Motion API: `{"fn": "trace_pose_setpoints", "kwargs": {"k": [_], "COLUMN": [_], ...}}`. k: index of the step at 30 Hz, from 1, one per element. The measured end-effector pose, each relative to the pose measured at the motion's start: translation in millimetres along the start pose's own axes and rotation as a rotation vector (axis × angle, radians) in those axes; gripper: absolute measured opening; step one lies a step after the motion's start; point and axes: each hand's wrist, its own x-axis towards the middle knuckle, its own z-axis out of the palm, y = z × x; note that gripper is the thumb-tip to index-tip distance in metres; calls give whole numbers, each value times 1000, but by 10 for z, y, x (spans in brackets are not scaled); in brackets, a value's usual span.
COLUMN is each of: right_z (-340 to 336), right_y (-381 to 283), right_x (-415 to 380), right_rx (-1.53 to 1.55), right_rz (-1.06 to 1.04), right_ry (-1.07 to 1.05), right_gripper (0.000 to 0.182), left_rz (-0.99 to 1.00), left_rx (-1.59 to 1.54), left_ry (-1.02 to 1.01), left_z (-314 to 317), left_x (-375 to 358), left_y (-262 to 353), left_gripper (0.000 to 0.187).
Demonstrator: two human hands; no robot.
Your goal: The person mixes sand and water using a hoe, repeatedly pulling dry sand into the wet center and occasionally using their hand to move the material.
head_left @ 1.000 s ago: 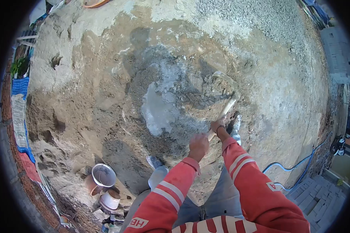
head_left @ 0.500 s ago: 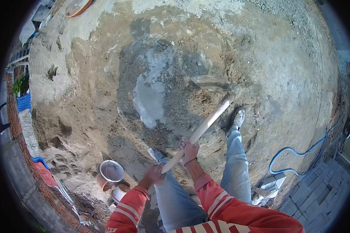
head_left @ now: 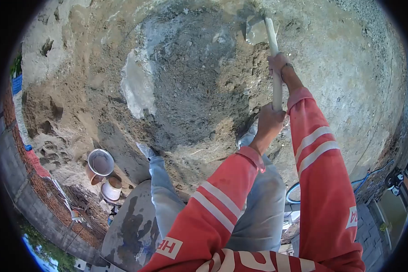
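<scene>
Both of my hands are wrapped round the pale wooden handle of a hoe [head_left: 275, 86]. My right hand [head_left: 279, 64] grips it higher up, closer to the blade, and my left hand [head_left: 270, 123] closes on its lower end. The metal blade [head_left: 257, 31] is at the far edge of a mound of grey-brown sandy mix [head_left: 190, 77], at the top of the view. On the mound's left side lies a pale, smooth patch [head_left: 138, 86]. My feet stand apart at the near edge of the mound, the right one partly hidden behind my left forearm.
Buckets [head_left: 100, 162] stand to the left on rough ground, beside a wet-stained grey board [head_left: 129, 226]. A blue hose [head_left: 293, 194] lies at lower right, partly behind my right sleeve. Grey pavers [head_left: 371, 231] are stacked farther right. A brick wall edge [head_left: 29, 181] runs along the left.
The hoe has swung forward and up in view, its handle going from slanted to nearly upright. Both hands moved away from my body and rightward, still gripping it. The view has shifted.
</scene>
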Motion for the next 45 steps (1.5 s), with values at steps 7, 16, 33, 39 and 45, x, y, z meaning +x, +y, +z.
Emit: {"fn": "trace_pose_setpoints", "kwargs": {"k": [7, 16, 33, 39, 45], "right_z": [1151, 1199, 3657, 1906, 431], "right_y": [479, -385, -1450, -732, 389], "right_x": [-384, -1668, -3967, -3222, -1416], "right_rx": [-171, 773, 1723, 1477, 410], "right_rz": [69, 369, 366, 203, -1], "right_ry": [-91, -104, -157, 79, 440], "right_gripper": [31, 19, 10, 4, 28], "left_rz": [-399, -324, 152, 174, 335], "left_rx": [-340, -13, 988, 935, 634], "left_ry": [31, -156, -281, -292, -189], "left_z": [-734, -2079, -5639, -3609, -1117], "left_x": [-944, -1497, -3041, -2440, -953], "left_y": [123, 681, 292, -14, -286], "left_gripper": [17, 9, 36, 46, 36]}}
